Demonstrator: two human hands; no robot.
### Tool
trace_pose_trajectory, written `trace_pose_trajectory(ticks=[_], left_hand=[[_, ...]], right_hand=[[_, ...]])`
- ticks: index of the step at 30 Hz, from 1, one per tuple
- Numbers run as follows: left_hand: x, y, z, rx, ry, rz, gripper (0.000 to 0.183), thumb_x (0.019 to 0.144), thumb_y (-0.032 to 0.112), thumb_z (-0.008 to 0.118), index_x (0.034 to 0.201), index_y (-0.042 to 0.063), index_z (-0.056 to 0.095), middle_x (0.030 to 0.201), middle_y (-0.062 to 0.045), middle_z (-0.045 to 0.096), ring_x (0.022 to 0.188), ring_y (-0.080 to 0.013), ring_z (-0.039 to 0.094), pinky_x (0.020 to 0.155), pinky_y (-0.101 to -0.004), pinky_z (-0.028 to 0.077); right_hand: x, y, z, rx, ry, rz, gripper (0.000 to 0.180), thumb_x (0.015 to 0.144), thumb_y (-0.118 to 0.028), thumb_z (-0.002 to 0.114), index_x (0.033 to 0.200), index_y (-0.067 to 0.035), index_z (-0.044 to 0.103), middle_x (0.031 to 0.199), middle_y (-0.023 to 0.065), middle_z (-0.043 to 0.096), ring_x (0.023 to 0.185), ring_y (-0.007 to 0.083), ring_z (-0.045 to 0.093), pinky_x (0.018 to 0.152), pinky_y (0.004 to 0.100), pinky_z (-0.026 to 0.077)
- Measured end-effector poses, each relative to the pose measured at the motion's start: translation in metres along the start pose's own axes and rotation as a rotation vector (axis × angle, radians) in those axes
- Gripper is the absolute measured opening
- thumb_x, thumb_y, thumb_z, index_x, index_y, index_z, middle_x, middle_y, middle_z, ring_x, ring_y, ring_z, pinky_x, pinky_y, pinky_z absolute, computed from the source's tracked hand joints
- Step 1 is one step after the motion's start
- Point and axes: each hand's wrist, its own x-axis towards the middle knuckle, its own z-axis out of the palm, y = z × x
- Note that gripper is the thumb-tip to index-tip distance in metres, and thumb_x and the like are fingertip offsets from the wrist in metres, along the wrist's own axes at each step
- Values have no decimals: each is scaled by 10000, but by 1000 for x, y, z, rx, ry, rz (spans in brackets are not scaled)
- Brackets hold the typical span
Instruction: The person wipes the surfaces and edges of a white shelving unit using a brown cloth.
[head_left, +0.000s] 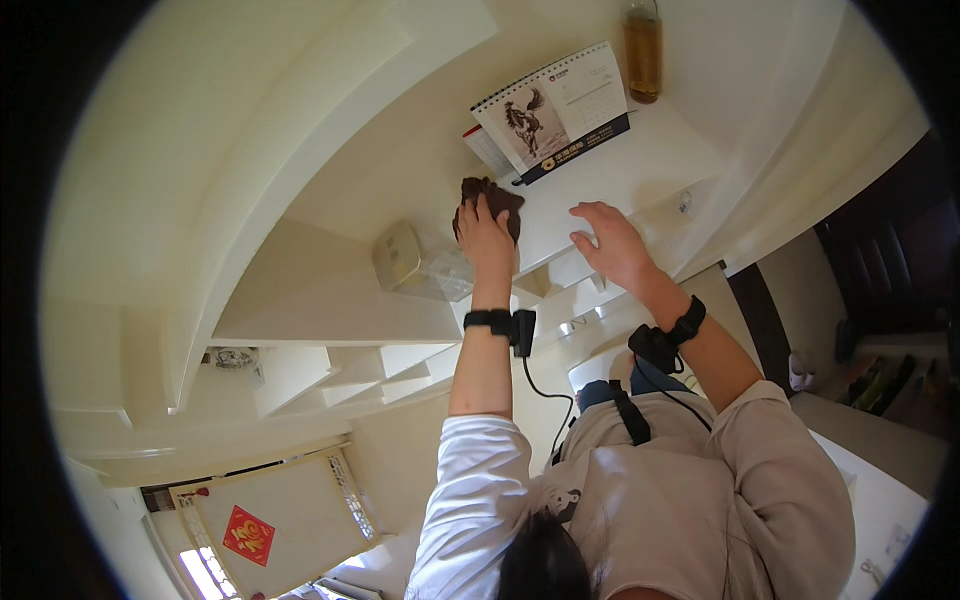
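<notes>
My left hand (486, 234) lies over a crumpled dark brown cloth (511, 201), fingers spread across it, on a white shelf (551, 225). The palm hides part of the cloth. My right hand (613, 244) is raised near the shelf's front edge, fingers apart and nothing in them. Just beyond the cloth stands a spiral-bound desk calendar (559, 112) with a horse picture and printed writing. Left of my left hand is a clear container (439, 262) with a pale lid (399, 255).
A glass bottle of amber liquid (643, 56) stands at the shelf's far right. Behind the calendar leans a smaller red-edged calendar or card (491, 152). White cubbies (375, 375) run below. A curtain with a red diamond ornament (249, 535) hangs at lower left.
</notes>
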Motion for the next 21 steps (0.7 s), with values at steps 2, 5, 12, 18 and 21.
trace_pose_trajectory(ticks=[2,5,12,18,21], left_hand=[[-15,8,-5,-7,34,55,482,925,231,617,1332,-4,512,1334,-244,514,1268,-423,439,1060,-484,368],[-36,25,-20,-45,29,83,457,923,216,619,1305,-19,530,1324,-248,521,1249,-425,458,1043,-483,383],[-47,71,-10,-138,88,110,492,850,188,679,1284,-4,548,1291,-257,535,1206,-424,499,1015,-477,398],[-39,132,20,-687,-82,70,518,824,111,653,1308,-12,517,1343,-285,479,1288,-436,426,1077,-472,348],[-33,128,17,-678,-169,235,548,816,101,650,1327,-16,491,1363,-297,456,1318,-440,393,1106,-473,315]], right_hand=[[1,-1,-3,8,-2,3,331,870,-174,631,1165,-23,615,1215,159,596,1163,340,525,1004,406,431],[1,-7,-6,7,16,-47,326,865,-158,631,1160,-21,616,1209,153,601,1161,336,527,995,403,437],[6,-12,-15,90,129,-182,309,873,-116,617,1171,-33,610,1235,150,594,1175,340,524,1004,407,432],[11,11,-16,-30,89,-194,353,936,-231,540,1245,-69,596,1343,117,559,1314,321,455,1114,451,323],[13,25,-10,-74,82,-135,365,973,-281,493,1263,-79,584,1343,96,563,1324,315,444,1125,459,294]])
